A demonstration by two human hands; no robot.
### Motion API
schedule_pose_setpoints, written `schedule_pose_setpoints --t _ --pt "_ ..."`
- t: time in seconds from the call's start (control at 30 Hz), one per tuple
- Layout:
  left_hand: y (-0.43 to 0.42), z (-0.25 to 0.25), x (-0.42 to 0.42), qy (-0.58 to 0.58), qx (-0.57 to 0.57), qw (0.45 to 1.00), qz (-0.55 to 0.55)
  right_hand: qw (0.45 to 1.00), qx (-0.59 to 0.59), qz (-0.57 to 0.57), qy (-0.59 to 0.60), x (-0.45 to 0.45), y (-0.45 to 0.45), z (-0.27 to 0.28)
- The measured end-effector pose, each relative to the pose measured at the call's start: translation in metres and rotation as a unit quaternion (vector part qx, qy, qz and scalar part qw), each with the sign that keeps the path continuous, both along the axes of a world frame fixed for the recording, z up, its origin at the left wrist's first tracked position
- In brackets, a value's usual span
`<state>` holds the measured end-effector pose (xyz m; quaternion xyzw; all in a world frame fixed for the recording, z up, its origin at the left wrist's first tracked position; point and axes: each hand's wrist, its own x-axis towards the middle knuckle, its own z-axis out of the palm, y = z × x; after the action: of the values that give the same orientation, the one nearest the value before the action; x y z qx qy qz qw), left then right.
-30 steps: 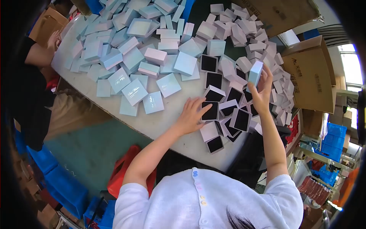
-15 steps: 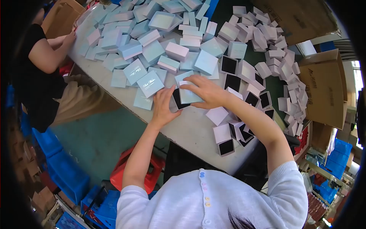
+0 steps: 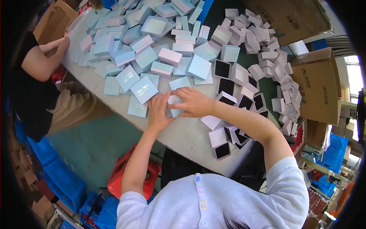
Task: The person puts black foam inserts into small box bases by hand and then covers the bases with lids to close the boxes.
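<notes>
- The fingers of the right hand bend over the top of a small box, with the thumb on its near side, so they pinch it.
- The fingers of the left hand lie close together along the left side of the same box, and its thumb is at the near corner.
- This box is pale and smooth, with straight edges and flat faces; the hands cover much of it.
- Its top faces up toward the camera; which way its long axis runs, I cannot tell.
- It is near the front edge of the white surface, which runs diagonally; the left forearm crosses this edge.
- Just beyond the left fingers lies a flat blue box with shiny white script, overlapping its neighbours.
- Farther away, a pile of pale blue and pinkish pieces leaves little room.
- To the right, under and around the right forearm, are open boxes with black, matte insides.
- Between the hands and the nearest open boxes, a bare strip of the surface gives some room.
</notes>
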<state>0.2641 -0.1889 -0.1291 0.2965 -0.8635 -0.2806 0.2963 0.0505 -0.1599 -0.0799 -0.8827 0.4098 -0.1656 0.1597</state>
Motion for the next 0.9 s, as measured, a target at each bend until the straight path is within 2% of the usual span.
schedule_pose_setpoints --t 0.07,0.23,0.3,0.43,0.5,0.6,0.7,0.9 --pt "0.004 -0.003 -0.003 0.017 -0.035 0.999 -0.003 0.999 -0.037 0.002 0.002 0.003 -0.002 -0.008" --pt "0.013 -0.005 -0.006 0.012 0.010 0.999 0.036 0.998 -0.041 0.037 0.014 -0.004 0.011 0.008" --pt "0.015 -0.007 -0.007 0.019 0.007 0.999 0.043 0.996 -0.073 0.010 0.051 -0.004 0.013 0.001" --pt "0.016 -0.007 -0.008 0.005 0.003 0.999 0.051 0.998 -0.051 0.037 0.023 -0.011 0.003 -0.010" --pt "0.017 -0.005 -0.012 0.010 0.010 0.998 0.054 0.998 -0.011 0.059 -0.033 -0.022 -0.005 -0.029" --pt "0.017 -0.005 -0.013 0.019 0.024 0.998 0.060 0.996 -0.051 0.075 -0.017 -0.014 0.000 0.009" --pt "0.019 -0.005 -0.015 0.021 0.037 0.997 0.068 0.994 -0.097 0.049 0.016 -0.011 0.005 -0.001" --pt "0.017 -0.007 -0.013 0.022 0.043 0.997 0.058 0.996 -0.073 0.052 0.023 -0.010 0.003 0.002"
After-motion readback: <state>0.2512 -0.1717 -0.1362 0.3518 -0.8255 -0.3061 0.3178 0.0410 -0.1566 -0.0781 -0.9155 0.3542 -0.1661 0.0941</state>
